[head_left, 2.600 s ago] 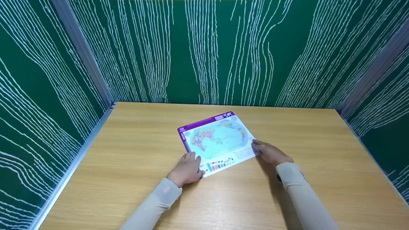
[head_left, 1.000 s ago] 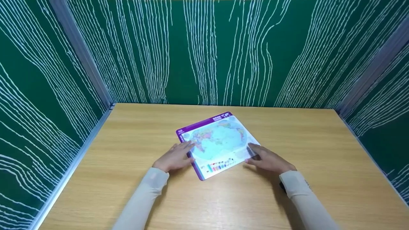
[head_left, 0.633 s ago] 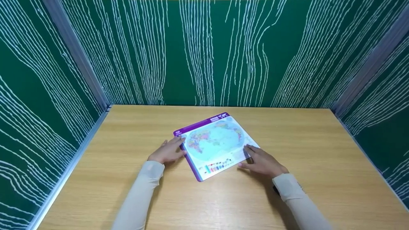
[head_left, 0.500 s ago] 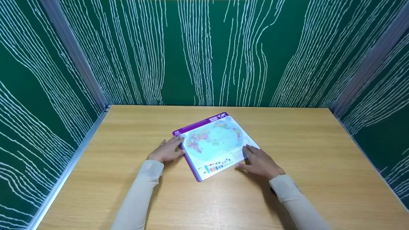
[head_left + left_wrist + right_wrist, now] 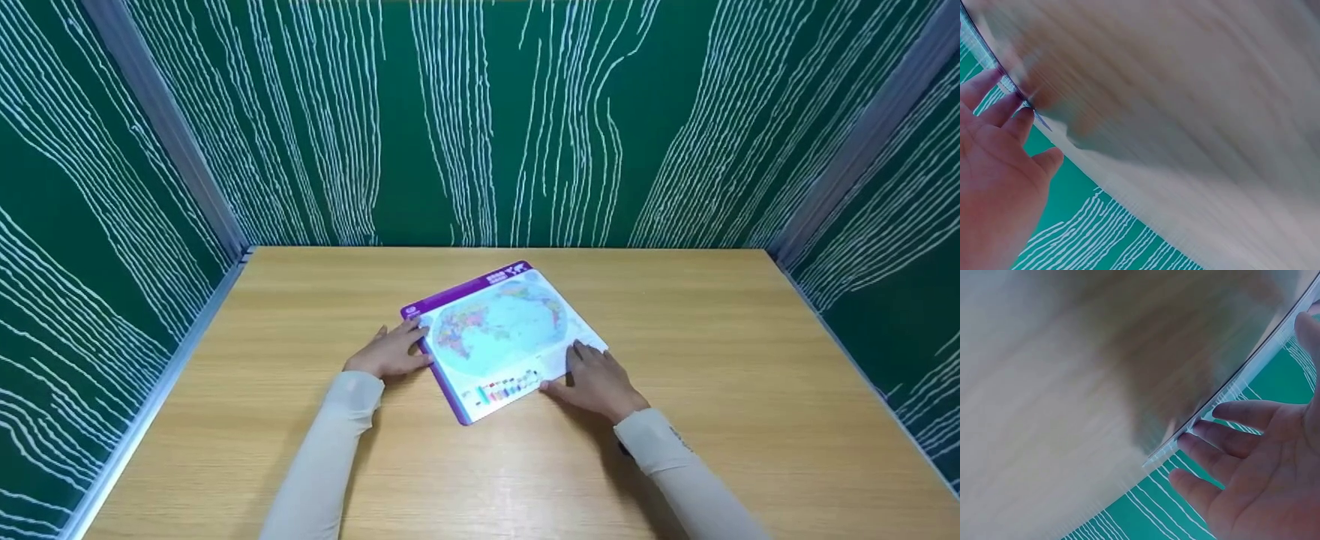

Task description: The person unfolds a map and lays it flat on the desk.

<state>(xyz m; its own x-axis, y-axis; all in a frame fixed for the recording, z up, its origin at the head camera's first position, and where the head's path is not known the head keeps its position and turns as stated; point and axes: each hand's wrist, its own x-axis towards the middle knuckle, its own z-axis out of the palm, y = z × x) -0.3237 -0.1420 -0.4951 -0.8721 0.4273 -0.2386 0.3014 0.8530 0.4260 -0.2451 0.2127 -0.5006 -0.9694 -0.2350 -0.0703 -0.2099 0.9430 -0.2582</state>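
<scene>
A thin world map sheet (image 5: 502, 322) with a purple top and left border lies tilted on the wooden table. The left hand (image 5: 388, 352) rests at the sheet's upper left edge, fingertips on its border and thumb at the side. On the lower right corner lie the fingers of the right hand (image 5: 596, 381), its thumb by the bottom edge. In the left wrist view, the nearly straight fingers of the left hand (image 5: 1005, 140) touch the sheet, seen edge-on. The right wrist view shows the right hand (image 5: 1258, 467) with extended, spread fingertips against the sheet's thin line (image 5: 1230, 379).
The wooden table (image 5: 712, 337) spreads around the sheet. A green back wall (image 5: 412, 150) with white wavy lines stands behind it, with similar panels at both sides. Grey posts (image 5: 169, 120) mark the corners, and a metal strip (image 5: 150, 397) runs along the left edge.
The left hand has gone from the sheet's lower left corner up along its left edge. The right hand has moved from the right edge onto the lower right corner. The sheet has barely shifted.
</scene>
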